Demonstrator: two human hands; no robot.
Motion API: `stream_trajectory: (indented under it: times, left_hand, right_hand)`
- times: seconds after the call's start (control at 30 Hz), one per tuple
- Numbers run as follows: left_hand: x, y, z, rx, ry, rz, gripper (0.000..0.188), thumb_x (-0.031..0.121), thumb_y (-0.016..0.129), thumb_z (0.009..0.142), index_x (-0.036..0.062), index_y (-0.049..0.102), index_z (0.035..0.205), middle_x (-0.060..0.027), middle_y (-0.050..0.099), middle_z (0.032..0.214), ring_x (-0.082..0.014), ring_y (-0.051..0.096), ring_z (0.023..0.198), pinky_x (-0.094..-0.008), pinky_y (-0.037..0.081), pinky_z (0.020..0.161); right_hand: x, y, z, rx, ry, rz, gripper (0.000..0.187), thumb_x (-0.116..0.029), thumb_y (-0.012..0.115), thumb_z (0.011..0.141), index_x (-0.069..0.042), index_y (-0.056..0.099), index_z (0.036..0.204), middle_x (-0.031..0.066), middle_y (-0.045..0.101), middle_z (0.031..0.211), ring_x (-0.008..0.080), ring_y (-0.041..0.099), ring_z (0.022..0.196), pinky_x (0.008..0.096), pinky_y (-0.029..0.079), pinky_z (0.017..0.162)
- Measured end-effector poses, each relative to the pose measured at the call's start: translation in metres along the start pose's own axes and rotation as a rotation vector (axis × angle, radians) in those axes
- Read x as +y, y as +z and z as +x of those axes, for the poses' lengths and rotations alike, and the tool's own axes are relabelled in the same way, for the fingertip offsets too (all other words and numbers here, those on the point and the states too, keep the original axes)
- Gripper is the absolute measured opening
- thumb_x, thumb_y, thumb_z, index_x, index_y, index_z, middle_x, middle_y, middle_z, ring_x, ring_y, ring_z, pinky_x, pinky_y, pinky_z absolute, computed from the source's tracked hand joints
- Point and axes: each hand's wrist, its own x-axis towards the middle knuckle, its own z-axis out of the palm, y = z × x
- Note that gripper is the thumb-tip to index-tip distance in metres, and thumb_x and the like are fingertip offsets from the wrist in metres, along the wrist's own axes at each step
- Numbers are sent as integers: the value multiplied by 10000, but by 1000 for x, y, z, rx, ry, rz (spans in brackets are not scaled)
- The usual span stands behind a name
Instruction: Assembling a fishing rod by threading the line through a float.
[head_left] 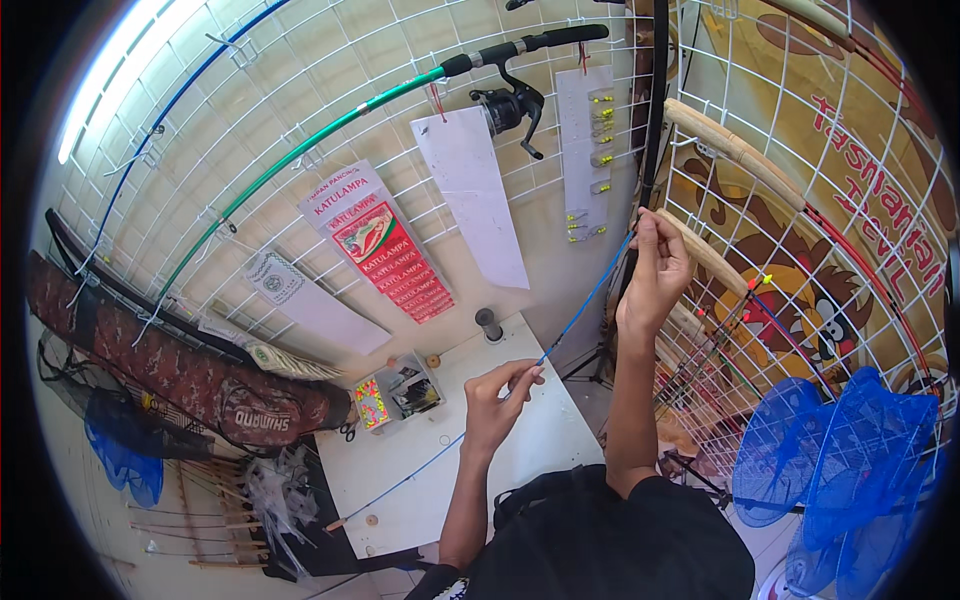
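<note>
A thin blue fishing rod (590,297) runs slantwise across the view, from low on the left over a white table (510,455) up to the right. My left hand (495,402) pinches it around its middle, fingers closed. Higher up and farther right, my right hand (655,268) has its fingertips closed on the rod's upper end, beside a dark upright post. The lower end of the rod reaches past my left forearm, over the table's near left part. Small guide rings show along it.
A compartment box (414,388) with bright beads, a dark spool (488,324) and scissors (348,430) lie at the table's far side. Behind hang a green rod with reel (350,105) and packets on a white grid. Blue nets (850,450) and wooden-handled rods (735,140) hang at right.
</note>
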Motion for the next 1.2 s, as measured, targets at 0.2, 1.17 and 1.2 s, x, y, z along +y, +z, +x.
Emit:
stream_trajectory:
  times: [0.2, 1.17, 1.2]
  left_hand:
    - [0, 2, -1, 0, 7, -2, 122, 65, 657, 882, -19, 707, 956, -83, 705, 729, -83, 588, 536, -221, 464, 499]
    - [1, -2, -4, 14, 22, -7, 119, 52, 657, 877, -13, 710, 961, -77, 704, 733, -80, 582, 536, -221, 462, 489]
    - [1, -1, -4, 25, 34, -12, 118, 51, 658, 876, -13, 710, 960, -77, 703, 731, -80, 583, 536, -220, 462, 489]
  right_hand:
    - [-7, -4, 2, -53, 32, 64, 206, -87, 675, 893, 41, 673, 1055, 50, 674, 959, 54, 542, 770, 207, 449, 702]
    - [-30, -5, 9, -115, -752, -753, 144, 47, 708, 790, -14, 707, 920, 70, 691, 822, 182, 655, 722, 296, 516, 640]
    - [-30, -5, 8, -97, -787, -786, 140, 42, 711, 789, -17, 708, 915, 67, 696, 827, 188, 660, 734, 307, 519, 635]
